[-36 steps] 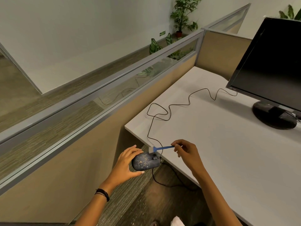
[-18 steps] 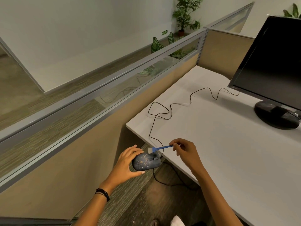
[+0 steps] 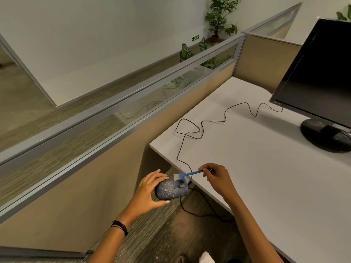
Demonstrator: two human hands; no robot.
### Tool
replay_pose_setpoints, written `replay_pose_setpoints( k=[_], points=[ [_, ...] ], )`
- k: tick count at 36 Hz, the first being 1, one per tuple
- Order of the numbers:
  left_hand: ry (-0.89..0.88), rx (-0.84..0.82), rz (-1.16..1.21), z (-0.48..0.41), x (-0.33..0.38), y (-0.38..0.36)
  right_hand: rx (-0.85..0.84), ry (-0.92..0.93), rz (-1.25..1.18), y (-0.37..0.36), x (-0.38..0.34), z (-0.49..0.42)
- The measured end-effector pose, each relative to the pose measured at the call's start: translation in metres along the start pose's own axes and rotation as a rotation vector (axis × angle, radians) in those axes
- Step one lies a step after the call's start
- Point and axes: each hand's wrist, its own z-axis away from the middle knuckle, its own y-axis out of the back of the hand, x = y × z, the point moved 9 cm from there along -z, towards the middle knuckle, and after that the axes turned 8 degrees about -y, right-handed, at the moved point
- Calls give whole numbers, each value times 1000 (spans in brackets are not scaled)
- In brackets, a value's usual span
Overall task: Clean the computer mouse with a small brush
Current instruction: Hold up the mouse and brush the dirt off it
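A dark computer mouse (image 3: 171,189) speckled with yellowish crumbs is held in the air just off the desk's left corner, above the floor. My left hand (image 3: 148,190) grips it from the left side. My right hand (image 3: 216,177) pinches the handle of a small blue brush (image 3: 187,175). The brush's white bristles rest on the mouse's front top edge, near the scroll wheel. The mouse's black cable (image 3: 201,124) loops across the desk toward the monitor, and part of it hangs below the desk edge.
The white desk (image 3: 266,168) spreads to the right, with a black monitor (image 3: 319,76) and its round stand (image 3: 326,135) at the far right. A beige cubicle partition (image 3: 95,168) with a glass strip runs along the left. Potted plants (image 3: 218,18) stand behind it.
The brush head has shifted slightly left along the mouse's top front. My right hand followed it. The left hand keeps the same grip on the mouse.
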Motion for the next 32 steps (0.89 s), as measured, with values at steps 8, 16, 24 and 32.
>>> replay_pose_setpoints(
  k=[8,16,24,32],
  points=[
    [2,0,10,1,0,0,26,1,19,2,-1,-2],
    [7,12,9,2,-1,3,11,0,86,3,2,-3],
    [8,2,11,1,-1,2,-16,77,107,4,-8,0],
    [13,7,4,3,-2,4,60,41,69,14,3,-4]
  ],
)
